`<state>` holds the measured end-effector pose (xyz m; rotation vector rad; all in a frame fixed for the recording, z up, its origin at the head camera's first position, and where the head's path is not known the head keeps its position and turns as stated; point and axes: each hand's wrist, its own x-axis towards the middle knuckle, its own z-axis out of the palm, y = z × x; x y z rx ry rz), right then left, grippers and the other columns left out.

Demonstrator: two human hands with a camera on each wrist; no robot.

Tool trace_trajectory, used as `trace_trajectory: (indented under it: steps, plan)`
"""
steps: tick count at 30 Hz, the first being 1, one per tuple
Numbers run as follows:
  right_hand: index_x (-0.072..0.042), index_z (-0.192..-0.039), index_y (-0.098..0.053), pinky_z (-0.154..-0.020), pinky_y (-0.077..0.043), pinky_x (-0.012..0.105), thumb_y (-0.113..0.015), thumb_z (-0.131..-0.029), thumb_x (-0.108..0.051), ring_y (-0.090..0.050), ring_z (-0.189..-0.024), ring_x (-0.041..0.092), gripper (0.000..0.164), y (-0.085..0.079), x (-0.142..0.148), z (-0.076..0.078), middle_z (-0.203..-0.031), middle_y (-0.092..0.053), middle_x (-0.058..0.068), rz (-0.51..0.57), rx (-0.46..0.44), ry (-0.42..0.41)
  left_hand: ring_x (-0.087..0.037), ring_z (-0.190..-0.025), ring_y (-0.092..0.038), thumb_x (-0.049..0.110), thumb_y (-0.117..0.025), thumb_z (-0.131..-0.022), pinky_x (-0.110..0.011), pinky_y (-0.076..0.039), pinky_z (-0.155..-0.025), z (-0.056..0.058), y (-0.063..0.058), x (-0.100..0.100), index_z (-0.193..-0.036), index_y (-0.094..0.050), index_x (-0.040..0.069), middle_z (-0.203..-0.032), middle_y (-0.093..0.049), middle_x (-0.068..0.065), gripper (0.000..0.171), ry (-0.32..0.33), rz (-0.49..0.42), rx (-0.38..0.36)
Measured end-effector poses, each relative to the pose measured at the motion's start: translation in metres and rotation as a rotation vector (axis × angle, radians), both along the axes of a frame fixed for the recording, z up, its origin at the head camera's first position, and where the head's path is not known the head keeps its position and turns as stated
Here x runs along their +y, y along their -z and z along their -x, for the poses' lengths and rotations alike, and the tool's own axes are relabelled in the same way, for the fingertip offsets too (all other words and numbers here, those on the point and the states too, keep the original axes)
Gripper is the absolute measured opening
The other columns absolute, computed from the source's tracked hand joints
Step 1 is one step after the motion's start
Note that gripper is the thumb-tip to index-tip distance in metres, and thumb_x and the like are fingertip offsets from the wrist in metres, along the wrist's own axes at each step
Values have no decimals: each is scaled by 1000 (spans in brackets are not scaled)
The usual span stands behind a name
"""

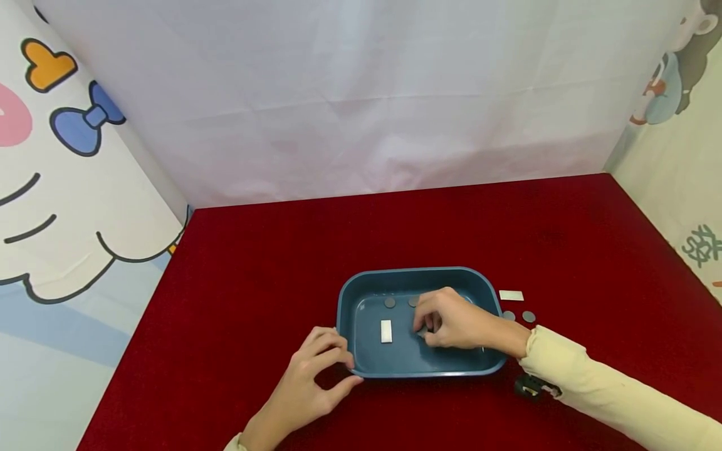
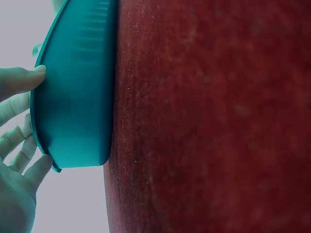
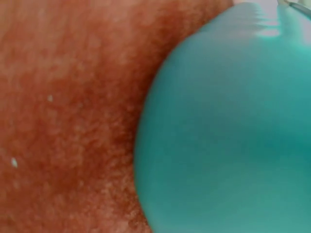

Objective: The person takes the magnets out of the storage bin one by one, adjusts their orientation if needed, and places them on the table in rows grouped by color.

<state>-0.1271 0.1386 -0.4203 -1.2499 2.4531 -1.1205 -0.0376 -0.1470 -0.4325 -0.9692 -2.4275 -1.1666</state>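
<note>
A blue rectangular tray (image 1: 417, 375) stands on the red cloth, its outer wall (image 2: 77, 97) filling much of the left wrist view. My left hand (image 1: 310, 376) holds its front left corner, thumb and fingertips at the rim. Inside the tray, my right hand (image 1: 451, 319) pinches a small grey disc (image 1: 422, 332), partly hidden by the fingers. A white rectangular piece (image 1: 386, 331) lies on the tray floor left of that hand. Behind it are two grey discs, one at left (image 1: 390, 302) and one beside the knuckles (image 1: 413, 301). The right wrist view shows only tray wall (image 3: 218, 121) and cloth.
Right of the tray, on the red cloth (image 1: 271, 269), lie another white rectangular piece (image 1: 511, 295) and two grey discs, one by the rim (image 1: 509, 315), one farther out (image 1: 528, 316). A white curtain (image 1: 366, 113) hangs behind the table; printed sheets flank it.
</note>
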Motion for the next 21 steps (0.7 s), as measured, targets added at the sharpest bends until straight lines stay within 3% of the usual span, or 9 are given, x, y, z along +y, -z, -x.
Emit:
trace_trajectory:
  steps: [6, 21]
  plan:
    - [-10, -77, -71, -59, -51, 24, -69, -73, 4, -55, -67, 11, 15, -9, 12, -3, -81, -61, -6, 30, -41, 59, -16, -102, -48, 17, -80, -76, -35, -49, -88, 1, 1, 0, -84, -62, 21, -97, -55, 6, 20, -4, -3, 6]
    - [-13, -80, -71, -65, -55, 28, -71, -76, 4, -59, -73, 11, 17, -29, 35, -15, -88, -62, -3, 127, -115, 99, -15, -102, -48, 18, -80, -76, -32, -49, -86, -1, 1, 1, -84, -63, 22, -97, -55, 8, 20, -11, 8, -4]
